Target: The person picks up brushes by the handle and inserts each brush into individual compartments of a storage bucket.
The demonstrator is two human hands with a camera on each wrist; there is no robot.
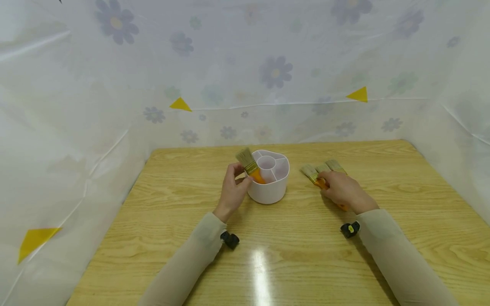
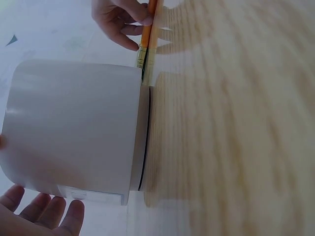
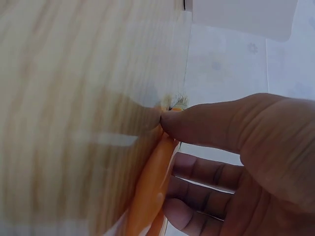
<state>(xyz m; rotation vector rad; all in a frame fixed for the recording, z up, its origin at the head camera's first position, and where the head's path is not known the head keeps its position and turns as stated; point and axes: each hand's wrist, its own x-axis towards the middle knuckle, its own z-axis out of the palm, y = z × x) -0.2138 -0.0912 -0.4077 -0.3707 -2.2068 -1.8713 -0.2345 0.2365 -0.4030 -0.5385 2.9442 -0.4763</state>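
Beside the white divided organizer (image 1: 268,193), my left hand (image 1: 233,189) rests at its left wall; in the left wrist view the fingertips (image 2: 74,216) touch the side, loosely bent. A paintbrush (image 1: 252,168) with an orange handle stands in the organizer, bristles up and leaning left. To the right, my right hand (image 1: 342,187) pinches the orange handle of the leftmost of three paintbrushes (image 1: 309,172) lying on the table. In the right wrist view the thumb presses near the handle's (image 3: 155,182) upper end. Part of the other two brushes is hidden under the hand.
The wooden table (image 1: 291,246) runs back to a flower-patterned plastic sheet (image 1: 237,76), with more sheeting at both sides. Yellow tape pieces (image 1: 180,104) are stuck on the sheets. A black wrist camera (image 1: 229,240) sits at the left cuff, another (image 1: 350,229) at the right.
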